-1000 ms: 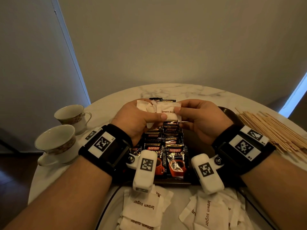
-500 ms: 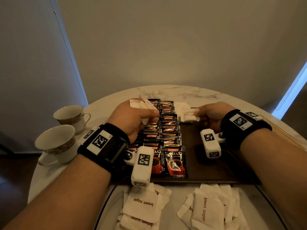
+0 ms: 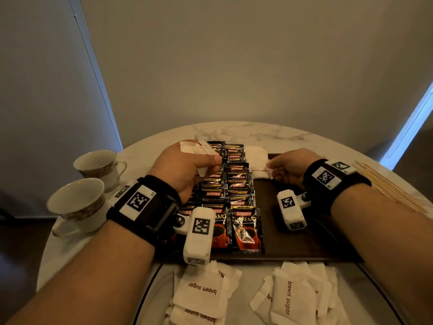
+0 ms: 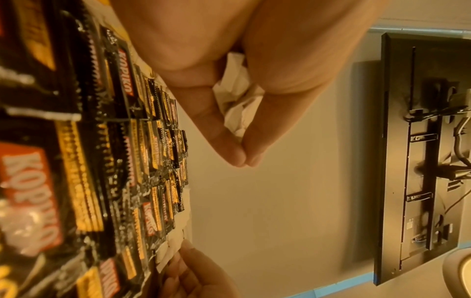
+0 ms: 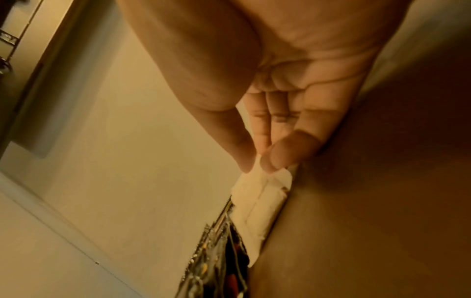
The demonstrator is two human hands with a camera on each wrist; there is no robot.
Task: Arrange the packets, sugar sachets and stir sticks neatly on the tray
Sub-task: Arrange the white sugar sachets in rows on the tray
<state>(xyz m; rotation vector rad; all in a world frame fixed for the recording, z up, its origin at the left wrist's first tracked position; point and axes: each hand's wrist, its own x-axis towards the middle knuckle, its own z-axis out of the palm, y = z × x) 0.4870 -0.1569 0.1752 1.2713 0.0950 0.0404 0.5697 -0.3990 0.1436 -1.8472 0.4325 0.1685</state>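
Cups (image 3: 92,184) come first on the left: two are stood at the worktop (image 3: 246,132) edge, well apart from the tray (image 3: 304,240), probably so that the sorting space is left free. Next, the left hand (image 3: 185,167) is held above the far end of the packets (image 3: 236,191), its thumb and fingers curled round a small bunch of sachets (image 4: 235,96); the bunch is judged to be kept there as a supply, from which one sachet at a time can be taken. How many are in it cannot be told.

Packets are laid in two overlapping columns down the left part of the tray, so that each brand strip shows; an exact count is prevented by the overlap. Just beside them, at the far end, a white column is begun: at least two sachets are seen there, and the nearer sachet (image 3: 261,172) is pinched at its edge by the right hand (image 3: 288,167), apparently to be squared against the packets.

Two loose heaps (image 3: 297,294) of sachets lie on the worktop in front of the tray, not yet arranged. Sticks (image 3: 386,186) are fanned at the far right, uncounted and untouched.
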